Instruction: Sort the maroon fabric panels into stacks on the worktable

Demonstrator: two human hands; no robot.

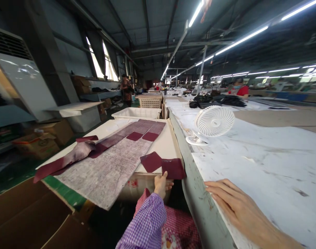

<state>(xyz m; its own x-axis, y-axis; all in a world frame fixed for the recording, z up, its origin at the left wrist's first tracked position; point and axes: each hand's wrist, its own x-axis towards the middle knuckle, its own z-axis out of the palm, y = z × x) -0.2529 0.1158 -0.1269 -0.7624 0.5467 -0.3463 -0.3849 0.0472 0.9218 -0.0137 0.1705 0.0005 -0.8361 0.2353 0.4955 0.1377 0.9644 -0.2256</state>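
My left hand (161,186), in a purple checked sleeve, pinches the near edge of a maroon rectangular piece of material (173,168), thumb on top and fingers below. That piece lies at the near right corner of the cream board and overhangs its edge. Touching its left side is a second maroon piece (150,162). My right hand (237,202) rests flat with fingers stretched out on the white-covered table (271,162) and holds nothing. Left of the loose pieces, a large greyish, mottled sheet (101,176) spreads over the board, with two small maroon pieces (142,136) on it.
A white fan (214,121) stands near the table's left edge, with dark fabric (217,100) behind it. Crumpled maroon material (77,154) lies at the board's left. White bins (137,112) stand beyond; an open cardboard box (28,211) is low left. Other people are farther back.
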